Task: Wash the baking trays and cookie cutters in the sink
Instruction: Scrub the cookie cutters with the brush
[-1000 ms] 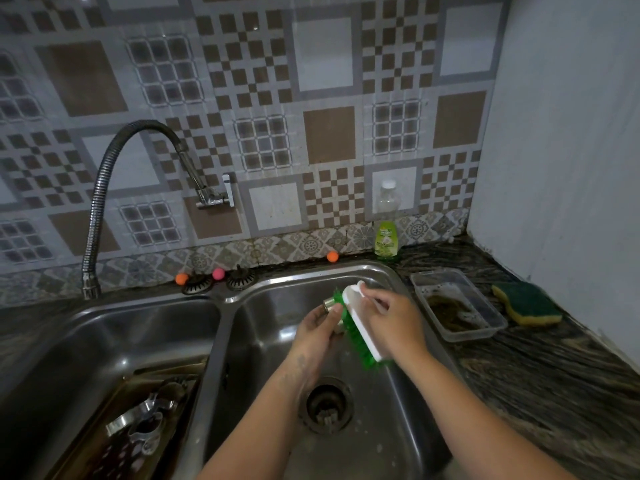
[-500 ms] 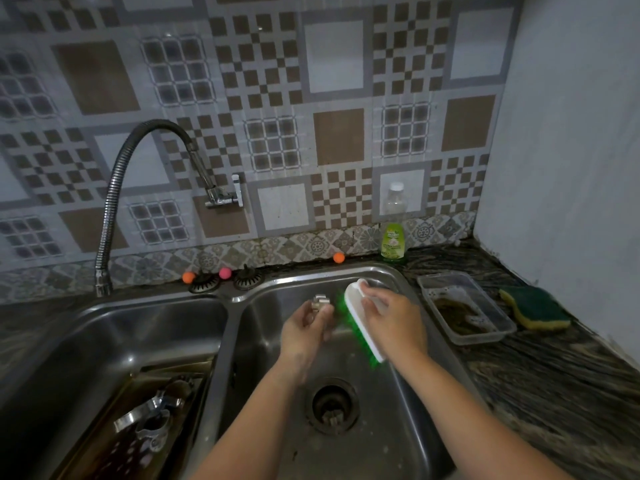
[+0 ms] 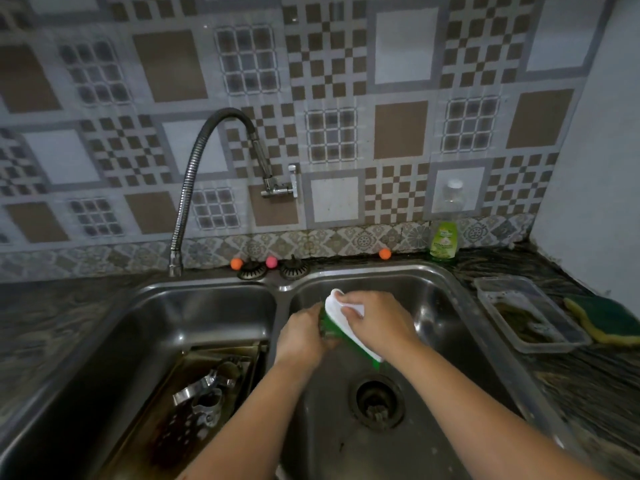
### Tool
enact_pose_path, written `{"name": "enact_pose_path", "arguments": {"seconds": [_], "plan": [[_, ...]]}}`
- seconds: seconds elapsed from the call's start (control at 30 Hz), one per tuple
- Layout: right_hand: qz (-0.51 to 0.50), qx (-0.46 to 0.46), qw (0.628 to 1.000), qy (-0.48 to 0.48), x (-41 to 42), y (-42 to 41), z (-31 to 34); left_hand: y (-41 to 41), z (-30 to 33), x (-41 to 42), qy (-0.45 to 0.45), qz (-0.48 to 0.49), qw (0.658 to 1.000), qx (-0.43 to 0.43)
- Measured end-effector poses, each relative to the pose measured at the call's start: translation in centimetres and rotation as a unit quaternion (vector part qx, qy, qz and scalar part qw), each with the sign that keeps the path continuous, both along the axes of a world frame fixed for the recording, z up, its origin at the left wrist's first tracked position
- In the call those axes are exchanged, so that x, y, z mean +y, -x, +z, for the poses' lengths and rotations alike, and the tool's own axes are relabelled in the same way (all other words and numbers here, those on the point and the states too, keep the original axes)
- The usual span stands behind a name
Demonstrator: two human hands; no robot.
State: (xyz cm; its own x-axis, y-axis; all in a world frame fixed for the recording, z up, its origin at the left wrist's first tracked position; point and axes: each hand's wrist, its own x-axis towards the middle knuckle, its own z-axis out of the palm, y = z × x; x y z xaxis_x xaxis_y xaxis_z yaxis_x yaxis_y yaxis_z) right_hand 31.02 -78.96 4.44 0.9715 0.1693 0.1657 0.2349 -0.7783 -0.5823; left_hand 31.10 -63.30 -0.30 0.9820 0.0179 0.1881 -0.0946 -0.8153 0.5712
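Observation:
Over the right sink basin, my right hand grips a white scrub brush with green bristles. My left hand is curled against the bristles; the small metal cookie cutter it held earlier is hidden behind the hand and brush. In the left basin lies a dark baking tray with metal cookie cutters on it.
A flexible faucet arches over the left basin. A green dish soap bottle stands behind the right basin. A clear plastic container and a green-yellow sponge sit on the right counter. The drain is below my hands.
The cookie cutter in my left hand was visible beside the brush; now it is pressed into the bristles and hidden. The camera has tilted up and shifted left.

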Motion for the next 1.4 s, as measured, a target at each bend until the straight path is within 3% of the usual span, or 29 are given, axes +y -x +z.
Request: {"name": "enact_pose_path", "arguments": {"seconds": [0.17, 0.3, 0.53, 0.67, 0.8, 1.1, 1.4], "plan": [[0.080, 0.030, 0.993, 0.078, 3.9, 0.7, -0.7, 0.8, -1.5, 5.2, -0.009, 0.084, 0.996, 0.021], [0.076, 0.011, 0.989, 0.127, 6.3, 1.0, -2.0, 1.2, -2.7, 8.9, -0.035, 0.124, 0.990, 0.053], [0.015, 0.030, 0.998, 0.058, 6.6, 0.8, -5.7, 2.7, -6.2, 16.9, -0.097, 0.209, 0.959, 0.166], [-0.005, 0.025, 0.999, 0.019, 6.0, 0.9, -6.8, 3.2, -7.8, 19.0, -0.144, 0.188, 0.946, 0.222], [-0.019, 0.029, 0.999, 0.027, 5.9, 1.2, -7.0, 3.5, -8.5, 19.7, -0.130, 0.181, 0.941, 0.253], [-0.025, 0.042, 0.998, 0.029, 5.5, 1.7, -6.7, 4.3, -7.4, 19.2, -0.121, 0.185, 0.947, 0.233], [-0.023, 0.056, 0.998, 0.009, 2.4, 1.7, -5.1, 2.9, -2.4, 11.0, -0.084, 0.130, 0.984, 0.090]]}}
